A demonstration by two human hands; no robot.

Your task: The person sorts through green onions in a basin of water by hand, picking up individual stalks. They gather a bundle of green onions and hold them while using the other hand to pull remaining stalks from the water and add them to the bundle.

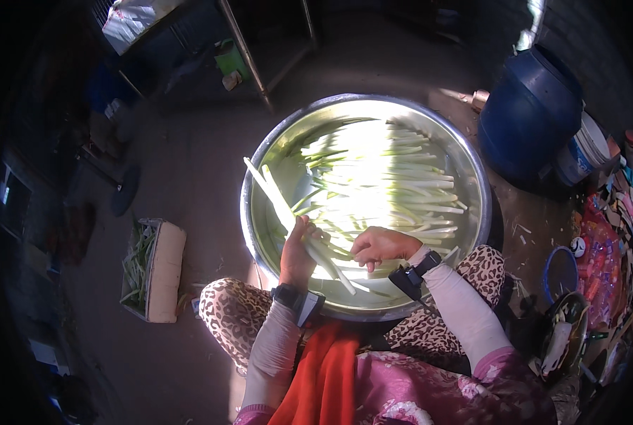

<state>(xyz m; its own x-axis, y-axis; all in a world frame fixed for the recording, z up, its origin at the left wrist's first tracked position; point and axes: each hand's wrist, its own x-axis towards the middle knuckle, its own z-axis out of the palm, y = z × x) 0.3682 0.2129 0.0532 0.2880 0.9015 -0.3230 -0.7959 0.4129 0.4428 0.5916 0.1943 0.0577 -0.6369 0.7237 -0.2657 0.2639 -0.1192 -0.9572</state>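
Observation:
A wide metal basin (pixel 481 205) stands before my knees, filled with many long, pale green-and-white stalks (pixel 430 202) that look like scallions. Most lie side by side across it, washed out by bright sun in the middle. My left hand (pixel 301 255) is closed round a few thick scallions (pixel 279 202), held slanting over the basin's near left part, with their ends sticking out past both sides of the hand. Just right of it, my right hand (pixel 385 246) is curled with its fingers bent in, above the near stalks. What its fingers hold, if anything, is hidden.
On the floor at the left is a pale box (pixel 166 273) with green leafy pieces. To the right stand a big blue barrel (pixel 529 106), a white bucket (pixel 584 152), a blue-rimmed basket (pixel 561 273) and a red net bag of bottles (pixel 601 258). A metal pole frame (pixel 245 53) rises beyond the basin.

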